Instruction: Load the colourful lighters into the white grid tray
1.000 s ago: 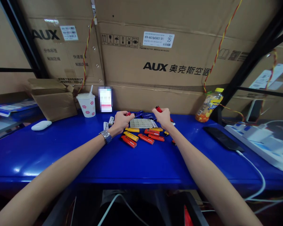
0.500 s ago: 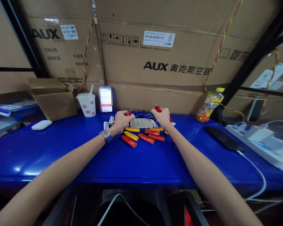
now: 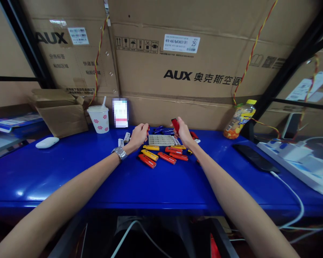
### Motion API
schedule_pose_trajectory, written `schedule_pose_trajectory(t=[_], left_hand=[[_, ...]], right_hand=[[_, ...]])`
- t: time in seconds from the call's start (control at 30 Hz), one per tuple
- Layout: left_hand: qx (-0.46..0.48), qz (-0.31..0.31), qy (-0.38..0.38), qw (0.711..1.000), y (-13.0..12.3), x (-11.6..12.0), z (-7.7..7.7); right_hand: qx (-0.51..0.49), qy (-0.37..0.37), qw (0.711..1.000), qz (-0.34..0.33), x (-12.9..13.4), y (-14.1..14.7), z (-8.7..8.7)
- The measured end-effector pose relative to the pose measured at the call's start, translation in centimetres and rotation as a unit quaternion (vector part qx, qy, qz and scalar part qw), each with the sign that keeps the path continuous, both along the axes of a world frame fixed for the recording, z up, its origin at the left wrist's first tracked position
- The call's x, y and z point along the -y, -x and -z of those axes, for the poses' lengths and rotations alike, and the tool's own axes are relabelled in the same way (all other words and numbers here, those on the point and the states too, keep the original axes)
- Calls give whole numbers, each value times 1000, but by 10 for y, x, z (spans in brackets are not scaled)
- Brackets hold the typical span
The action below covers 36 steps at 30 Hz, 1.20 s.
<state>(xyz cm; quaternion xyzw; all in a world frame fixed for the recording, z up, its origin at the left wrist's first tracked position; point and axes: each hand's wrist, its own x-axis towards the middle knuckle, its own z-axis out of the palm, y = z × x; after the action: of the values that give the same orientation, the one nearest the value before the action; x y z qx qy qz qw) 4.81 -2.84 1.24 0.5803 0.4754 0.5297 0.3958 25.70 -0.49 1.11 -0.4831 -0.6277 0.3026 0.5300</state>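
Observation:
My left hand is closed around a red utility knife, mostly hidden by the fingers. My right hand grips another red utility knife, which stands tilted up with a dark end on top. No blade shows on either. Between and below the hands sits a pale compartment tray. Yellow knives and orange-red knives lie loosely in front of it. Behind the tray are several blue ones. White ones lie left of it, beside my left wrist.
A paper cup with a straw, a lit phone and an open carton stand at the back left. On the right are a drink bottle, a dark phone on a cable and a power strip. An earbud case lies left.
The metal tips seen on both red knives earlier no longer show. The right knife has turned more upright, its end pointing up-left. My left hand has rolled, covering most of its knife.

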Motion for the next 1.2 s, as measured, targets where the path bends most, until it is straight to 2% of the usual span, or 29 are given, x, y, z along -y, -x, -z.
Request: schedule_pose_trajectory(t=[0.1, 0.2, 0.43, 0.7, 0.93, 1.1, 1.2], left_hand=[[-85, -14, -77, 993, 4, -10, 4], [-180, -47, -165, 969, 9, -19, 7], [-275, -48, -235, 931, 10, -29, 10], [-307, -41, -236, 921, 11, -35, 13], [-339, 9, -230, 912, 8, -30, 13], [-412, -5, -195, 890, 9, -32, 17], [-386, -26, -205, 899, 9, -32, 18]], right_hand=[[-28, 17, 999, -19, -3, 2, 1], [0, -1, 1000, -17, -4, 3, 3], [44, -53, 997, -47, -5, 4, 8], [45, -33, 995, -89, 1, 6, 9], [69, -20, 993, -92, 7, 8, 5], [46, -17, 990, -129, 9, 14, 6], [32, -25, 990, -133, 9, 18, 5]])
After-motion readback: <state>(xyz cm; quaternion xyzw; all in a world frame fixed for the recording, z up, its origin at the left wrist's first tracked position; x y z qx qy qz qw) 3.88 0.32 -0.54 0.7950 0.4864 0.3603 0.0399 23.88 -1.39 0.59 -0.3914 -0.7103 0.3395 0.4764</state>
